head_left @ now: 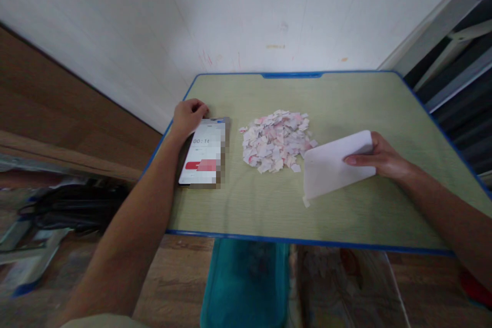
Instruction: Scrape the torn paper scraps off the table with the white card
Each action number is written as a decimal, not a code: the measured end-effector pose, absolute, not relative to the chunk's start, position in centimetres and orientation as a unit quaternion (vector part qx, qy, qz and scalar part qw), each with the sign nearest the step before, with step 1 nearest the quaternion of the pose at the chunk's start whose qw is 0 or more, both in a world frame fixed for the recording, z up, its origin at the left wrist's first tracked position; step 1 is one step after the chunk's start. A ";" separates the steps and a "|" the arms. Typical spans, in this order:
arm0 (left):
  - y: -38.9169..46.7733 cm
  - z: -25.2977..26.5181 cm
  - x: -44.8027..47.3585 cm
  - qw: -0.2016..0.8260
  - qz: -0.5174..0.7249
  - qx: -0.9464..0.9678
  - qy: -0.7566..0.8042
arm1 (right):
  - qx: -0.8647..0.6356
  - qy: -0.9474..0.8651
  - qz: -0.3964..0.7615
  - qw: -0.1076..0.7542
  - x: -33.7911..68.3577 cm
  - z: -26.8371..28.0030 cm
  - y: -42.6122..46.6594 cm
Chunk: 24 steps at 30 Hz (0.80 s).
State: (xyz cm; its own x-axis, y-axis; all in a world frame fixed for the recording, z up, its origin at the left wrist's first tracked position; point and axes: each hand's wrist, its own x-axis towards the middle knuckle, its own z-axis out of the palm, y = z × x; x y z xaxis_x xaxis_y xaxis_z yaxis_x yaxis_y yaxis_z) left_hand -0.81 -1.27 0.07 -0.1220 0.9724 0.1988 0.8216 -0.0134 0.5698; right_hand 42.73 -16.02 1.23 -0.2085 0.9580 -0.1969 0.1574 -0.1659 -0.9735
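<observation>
Green table (353, 102), teal bin (246, 287) below, scraps (274, 141) between phone (202, 151) and card (330, 164)

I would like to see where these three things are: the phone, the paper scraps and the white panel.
Phone (202, 151): head view, on its lit screen.
Paper scraps (274, 141): head view, on the middle of the heap.
White panel (328, 169): head view, on its broad face.

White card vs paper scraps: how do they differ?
The white card is one flat piece; the paper scraps are many, heaped.
The card is plain white; the scraps mix white and pink.
The card is held in the right hand; the scraps lie loose on the table.
Shared: both are pale.
</observation>
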 end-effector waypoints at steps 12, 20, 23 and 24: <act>-1.1 -0.3 -1.1 0.138 0.300 0.658 0.677 | -0.540 -0.545 0.512 0.386 43.1 1.0 -15.5; -1.4 0.1 -0.9 0.141 0.294 0.650 0.686 | -0.553 -0.549 0.494 0.386 43.1 0.9 -15.3; -1.5 0.2 -0.7 0.143 0.294 0.648 0.688 | -0.546 -0.544 0.504 0.390 43.1 0.9 -15.4; -1.5 0.2 -0.7 0.143 0.293 0.649 0.687 | -0.548 -0.542 0.499 0.395 43.1 0.8 -15.4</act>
State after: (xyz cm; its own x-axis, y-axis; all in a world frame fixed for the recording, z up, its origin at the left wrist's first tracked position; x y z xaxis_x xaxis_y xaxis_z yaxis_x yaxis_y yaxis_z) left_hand -0.72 -1.52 0.20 -0.1159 0.9759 0.1847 0.8084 -0.0153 0.5884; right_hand 43.12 -15.37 0.85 -0.0863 0.9891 -0.1194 0.2000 -0.1002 -0.9747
